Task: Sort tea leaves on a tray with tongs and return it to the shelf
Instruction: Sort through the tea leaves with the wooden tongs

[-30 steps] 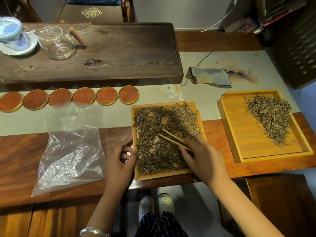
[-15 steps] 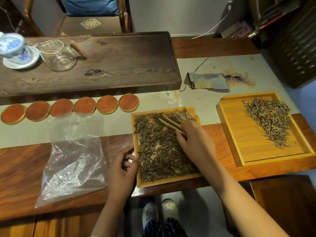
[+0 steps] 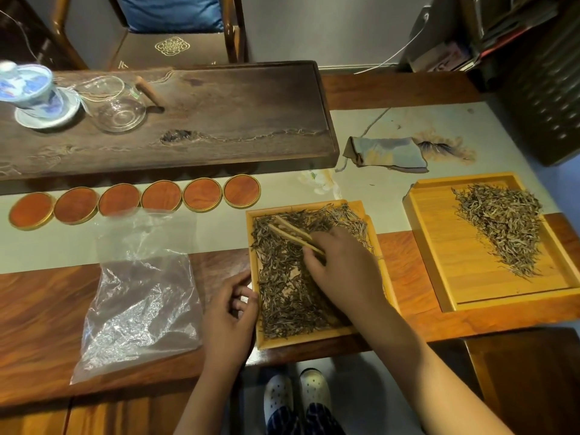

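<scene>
Head view: the right hand (image 3: pixel 340 268), its grip closed on the tongs (image 3: pixel 293 235), is carrying them from mid-tray to the far-left corner of the tea leaves (image 3: pixel 284 290), sorting evidently continuing, while the left hand (image 3: pixel 230 315), loosely curled, is steadying the tray (image 3: pixel 381 277) on the worktop (image 3: pixel 47 309).

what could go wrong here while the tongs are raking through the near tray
1. The tea leaves lie right up to the near tray's low rim, so the bamboo tongs in the right hand could flick some out.
2. That tray's near edge sits at the table edge; only the left hand at its side steadies it, so a hard push might tip it.
3. The plastic bag lies close and could catch strays.
</scene>
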Motion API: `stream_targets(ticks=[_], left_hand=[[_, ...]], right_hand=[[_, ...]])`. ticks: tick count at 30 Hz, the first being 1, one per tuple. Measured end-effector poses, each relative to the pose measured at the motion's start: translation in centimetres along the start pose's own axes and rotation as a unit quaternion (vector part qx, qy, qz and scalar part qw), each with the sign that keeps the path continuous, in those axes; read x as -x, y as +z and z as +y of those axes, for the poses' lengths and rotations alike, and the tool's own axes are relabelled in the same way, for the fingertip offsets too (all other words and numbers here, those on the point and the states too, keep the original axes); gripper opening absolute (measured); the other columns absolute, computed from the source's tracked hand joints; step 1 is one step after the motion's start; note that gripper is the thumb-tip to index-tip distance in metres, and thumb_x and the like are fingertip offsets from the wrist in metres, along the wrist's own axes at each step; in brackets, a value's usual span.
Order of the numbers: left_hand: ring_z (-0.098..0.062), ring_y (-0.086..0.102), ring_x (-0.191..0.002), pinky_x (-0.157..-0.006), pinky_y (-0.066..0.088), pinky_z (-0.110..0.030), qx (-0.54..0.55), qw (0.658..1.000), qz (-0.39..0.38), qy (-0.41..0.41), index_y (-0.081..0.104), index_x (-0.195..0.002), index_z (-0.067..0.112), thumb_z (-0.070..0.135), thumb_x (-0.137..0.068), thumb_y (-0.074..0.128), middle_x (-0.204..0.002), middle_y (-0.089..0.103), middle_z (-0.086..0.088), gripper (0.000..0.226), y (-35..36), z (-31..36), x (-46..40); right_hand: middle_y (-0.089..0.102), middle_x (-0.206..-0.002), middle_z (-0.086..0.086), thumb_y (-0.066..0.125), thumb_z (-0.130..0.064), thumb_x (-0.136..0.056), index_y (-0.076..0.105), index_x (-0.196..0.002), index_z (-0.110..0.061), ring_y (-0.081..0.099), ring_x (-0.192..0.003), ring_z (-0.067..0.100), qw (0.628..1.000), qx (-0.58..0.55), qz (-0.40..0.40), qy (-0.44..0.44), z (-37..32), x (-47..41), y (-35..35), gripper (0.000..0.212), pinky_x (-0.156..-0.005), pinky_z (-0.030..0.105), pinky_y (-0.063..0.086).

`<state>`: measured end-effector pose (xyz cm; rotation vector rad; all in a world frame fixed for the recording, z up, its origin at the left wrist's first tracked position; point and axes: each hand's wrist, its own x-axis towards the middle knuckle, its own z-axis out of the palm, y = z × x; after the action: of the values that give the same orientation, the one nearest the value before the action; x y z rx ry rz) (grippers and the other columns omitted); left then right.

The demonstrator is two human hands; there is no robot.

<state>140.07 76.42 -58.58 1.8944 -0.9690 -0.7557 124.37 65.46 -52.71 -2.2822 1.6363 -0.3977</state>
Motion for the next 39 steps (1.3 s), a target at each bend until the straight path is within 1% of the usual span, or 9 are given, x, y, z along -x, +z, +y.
stream_targets(ticks=[10,17,21,24,27,29,33,35,39], left_hand=[[0.003,0.056,-0.061,-0.054,0.042,-0.006,0.009,1.000,-0.007,-0.002,0.066,-0.104,0.019,0.007,-0.085,0.065,-0.079,0.064,0.018,0.022,0.0,-0.2,-0.1],[0.002,0.056,-0.062,-0.057,0.044,-0.007,0.025,1.000,-0.017,-0.010,0.066,-0.106,0.019,0.003,-0.085,0.063,-0.081,0.065,0.020,0.027,0.0,0.0,0.0],[0.000,0.055,-0.062,-0.058,0.046,-0.014,0.028,0.999,-0.020,-0.016,0.065,-0.107,0.021,0.004,-0.086,0.064,-0.082,0.065,0.016,0.027,0.0,-0.1,-0.1],[0.000,0.056,-0.062,-0.058,0.045,-0.010,0.023,1.000,-0.015,-0.007,0.066,-0.106,0.018,0.006,-0.086,0.064,-0.078,0.066,0.009,0.023,0.0,-0.3,0.0],[0.000,0.056,-0.063,-0.058,0.043,-0.006,0.013,1.000,-0.012,-0.007,0.066,-0.104,0.018,0.005,-0.086,0.064,-0.080,0.066,0.014,0.022,0.1,-0.3,-0.1],[0.000,0.056,-0.063,-0.058,0.043,-0.008,0.009,1.000,-0.015,-0.007,0.064,-0.106,0.023,0.006,-0.086,0.064,-0.082,0.065,0.020,0.026,0.1,-0.3,-0.1],[-0.003,0.057,-0.065,-0.063,0.049,-0.026,0.017,1.000,-0.021,-0.001,0.057,-0.109,0.043,0.007,-0.087,0.063,-0.083,0.065,0.019,0.042,0.0,0.1,0.0],[-0.004,0.056,-0.065,-0.064,0.050,-0.030,0.014,1.000,-0.022,-0.002,0.054,-0.106,0.051,0.008,-0.087,0.063,-0.082,0.065,0.018,0.048,0.0,0.2,0.0],[-0.003,0.056,-0.064,-0.063,0.050,-0.020,0.019,1.000,-0.020,0.008,0.058,-0.108,0.045,0.006,-0.087,0.063,-0.079,0.066,0.008,0.045,0.0,0.1,0.1]], right_hand=[[0.058,-0.096,0.002,0.051,-0.036,-0.093,0.065,-0.111,-0.016,0.057,-0.073,0.016,1.000,0.014,-0.009,-0.010,0.6,-0.3,1.0,0.031,-0.057,0.026,0.045],[0.056,-0.091,-0.006,0.050,-0.039,-0.093,0.065,-0.108,-0.021,0.054,-0.068,0.008,1.000,0.017,-0.003,-0.002,1.0,0.1,0.0,0.027,-0.052,0.020,0.040],[0.047,-0.079,-0.008,0.053,-0.035,-0.093,0.066,-0.099,-0.020,0.036,-0.053,-0.003,0.994,0.011,0.074,0.080,3.0,0.3,-1.4,0.021,-0.045,0.011,0.019],[0.052,-0.079,0.001,0.054,-0.032,-0.093,0.068,-0.103,-0.014,0.047,-0.057,0.014,0.985,0.041,0.100,0.136,4.8,0.5,-2.2,0.026,-0.044,0.016,0.020],[0.061,-0.086,0.012,0.056,-0.030,-0.092,0.069,-0.103,-0.009,0.061,-0.071,0.030,0.984,0.052,0.085,0.147,6.2,1.1,-2.5,0.027,-0.050,0.026,0.038],[0.063,-0.091,0.013,0.056,-0.030,-0.091,0.069,-0.101,-0.009,0.062,-0.074,0.031,0.985,0.056,0.072,0.144,6.4,1.4,-2.4,0.027,-0.054,0.028,0.041],[0.057,-0.086,0.005,0.054,-0.032,-0.093,0.067,-0.097,-0.011,0.045,-0.065,0.016,0.988,0.044,0.061,0.132,5.9,1.7,-1.9,0.025,-0.047,0.019,0.024],[0.058,-0.086,0.005,0.054,-0.033,-0.093,0.067,-0.098,-0.012,0.045,-0.066,0.016,0.989,0.038,0.060,0.129,6.0,1.9,-2.1,0.025,-0.050,0.023,0.028],[0.060,-0.086,0.010,0.057,-0.032,-0.092,0.069,-0.102,-0.011,0.060,-0.069,0.027,0.990,0.038,0.066,0.122,6.3,3.1,-2.9,0.027,-0.054,0.026,0.038]])
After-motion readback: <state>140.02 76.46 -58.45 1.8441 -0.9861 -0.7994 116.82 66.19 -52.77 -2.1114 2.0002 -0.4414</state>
